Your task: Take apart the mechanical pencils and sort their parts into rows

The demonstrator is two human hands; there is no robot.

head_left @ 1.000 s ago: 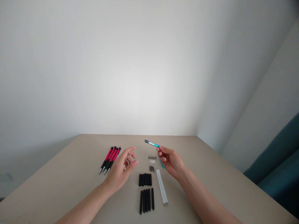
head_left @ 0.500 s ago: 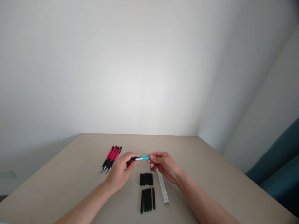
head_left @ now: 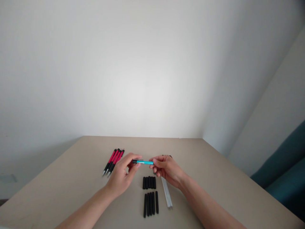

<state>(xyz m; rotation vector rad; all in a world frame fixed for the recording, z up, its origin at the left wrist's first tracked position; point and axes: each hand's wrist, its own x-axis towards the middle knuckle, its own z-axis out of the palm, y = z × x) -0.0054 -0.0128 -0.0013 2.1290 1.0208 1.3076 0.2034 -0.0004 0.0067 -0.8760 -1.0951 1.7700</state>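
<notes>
Fingers of the left hand (head_left: pixel 122 174) and right hand (head_left: pixel 167 167) pinch opposite ends of a slim, turquoise-and-black pen barrel (head_left: pixel 145 162), lower centre of the frame; light, straight-lined pressure suits it, avoiding bending.

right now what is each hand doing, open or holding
Left hand: closed, holding the black end of the blue barrel.
Right hand: closed, pinching the barrel's other end.

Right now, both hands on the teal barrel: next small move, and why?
Probably release the right hand while the left hand supports the teal barrel. The left hand pinches its black end, so it could likely hold alone, and the right would be free for the loose short black tubes lying nearby on the table.
</notes>
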